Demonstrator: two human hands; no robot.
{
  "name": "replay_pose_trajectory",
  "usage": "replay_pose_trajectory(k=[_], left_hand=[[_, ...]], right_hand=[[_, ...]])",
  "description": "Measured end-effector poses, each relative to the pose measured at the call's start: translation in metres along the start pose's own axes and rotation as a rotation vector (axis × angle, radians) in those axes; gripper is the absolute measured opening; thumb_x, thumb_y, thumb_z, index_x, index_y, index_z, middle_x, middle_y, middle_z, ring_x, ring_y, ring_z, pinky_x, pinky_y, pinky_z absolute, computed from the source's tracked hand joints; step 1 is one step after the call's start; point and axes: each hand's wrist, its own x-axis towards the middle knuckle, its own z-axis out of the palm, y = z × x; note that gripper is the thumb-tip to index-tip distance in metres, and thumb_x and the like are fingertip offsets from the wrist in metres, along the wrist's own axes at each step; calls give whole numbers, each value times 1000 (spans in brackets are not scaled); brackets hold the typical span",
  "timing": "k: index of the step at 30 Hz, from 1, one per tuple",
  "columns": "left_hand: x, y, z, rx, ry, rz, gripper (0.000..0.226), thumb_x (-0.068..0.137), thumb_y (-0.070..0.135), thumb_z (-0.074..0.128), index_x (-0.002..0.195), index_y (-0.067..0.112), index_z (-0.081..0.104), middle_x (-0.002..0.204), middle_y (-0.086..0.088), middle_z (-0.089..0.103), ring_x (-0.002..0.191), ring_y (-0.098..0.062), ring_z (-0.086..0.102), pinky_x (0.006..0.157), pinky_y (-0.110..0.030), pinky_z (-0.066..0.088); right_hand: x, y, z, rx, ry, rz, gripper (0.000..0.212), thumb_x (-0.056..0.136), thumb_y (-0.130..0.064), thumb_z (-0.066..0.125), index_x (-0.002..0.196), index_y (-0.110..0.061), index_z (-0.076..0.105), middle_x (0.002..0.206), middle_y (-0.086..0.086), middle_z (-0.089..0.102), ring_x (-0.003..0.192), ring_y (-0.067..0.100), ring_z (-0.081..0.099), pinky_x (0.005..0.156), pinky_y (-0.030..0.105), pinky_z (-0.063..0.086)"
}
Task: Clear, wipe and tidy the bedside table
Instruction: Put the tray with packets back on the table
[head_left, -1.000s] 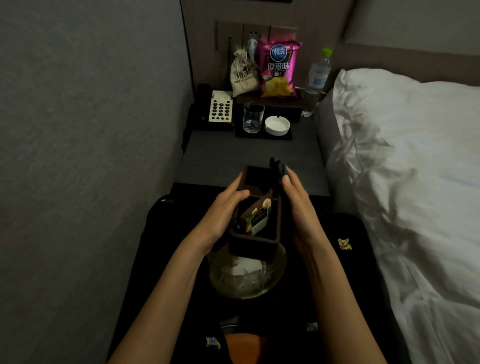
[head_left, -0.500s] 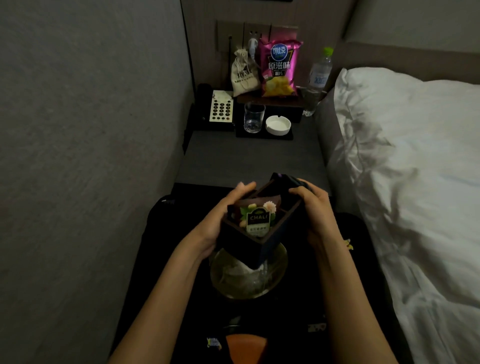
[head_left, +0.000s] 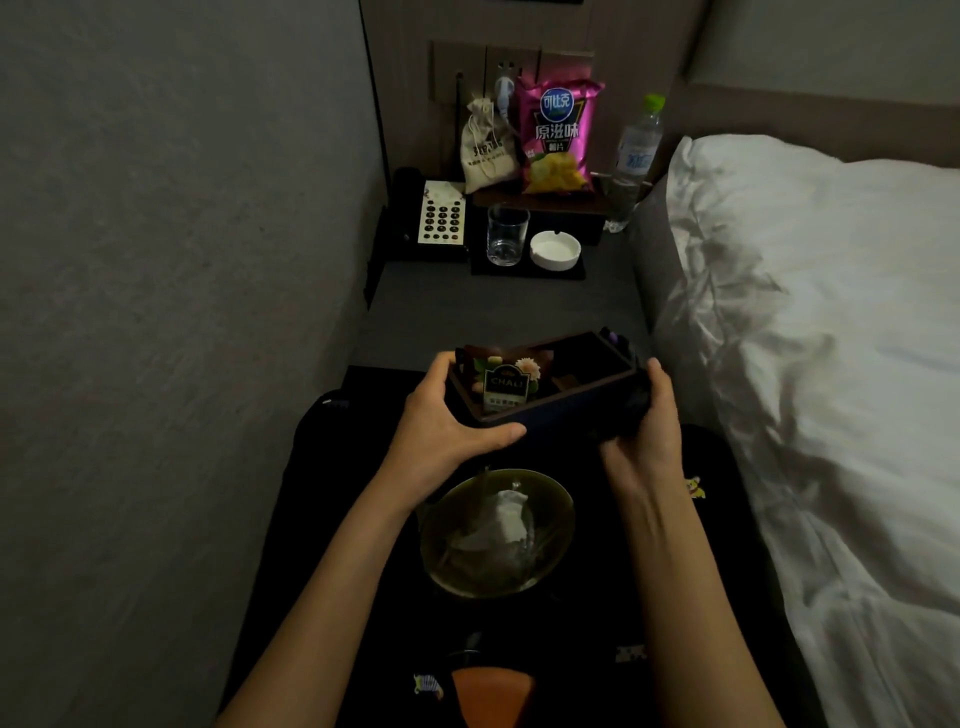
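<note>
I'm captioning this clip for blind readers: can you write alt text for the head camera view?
Both hands, left hand and right hand, hold a dark box of tea sachets above a bin, near the bedside table. Further back stand a glass, ashtray, phone and crisp bag.

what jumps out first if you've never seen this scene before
The pink chip bag standing at the back of the bedside table is the brightest thing. Nearer, the left hand and right hand hold a dark box with tea packets above a bin.
</note>
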Motion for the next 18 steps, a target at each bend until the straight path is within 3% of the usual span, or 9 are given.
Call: replay_pose_trajectory(k=[4,8,12,15,18], left_hand=[[3,-6,3,-50,35,-20,74,55,38,90,118,30,52,115,11,66,108,-2,62,90,-24,52],[9,-2,12,-58,91,11,72,59,24,92,119,19,52,115,7,65,107,-3,63,85,-17,51],[27,5,12,-32,98,56,69,60,18,91,116,14,51,112,1,67,106,-11,65,91,-32,53],[36,7,8,20,86,80,70,60,21,91,117,16,51,110,4,67,104,-8,65,93,-36,53],[42,2,2,16,76,80,68,60,20,91,115,15,51,108,3,67,102,-8,65,91,-35,54]], right_hand=[[-4,7,2,226,-75,82,52,99,-50,43,130,-11,59,127,17,64,121,30,58,109,44,41],[-14,31,16,339,-111,154,51,100,-50,40,128,-10,58,124,16,63,116,31,57,104,45,42],[-26,60,29,466,-206,305,55,101,-48,40,136,-7,54,136,15,57,129,29,52,114,40,34],[-30,71,33,460,-268,371,58,101,-48,37,139,-7,51,139,17,55,134,30,47,117,41,29],[-28,69,36,409,-285,387,56,102,-47,36,137,-7,53,135,17,59,125,30,54,108,41,38]])
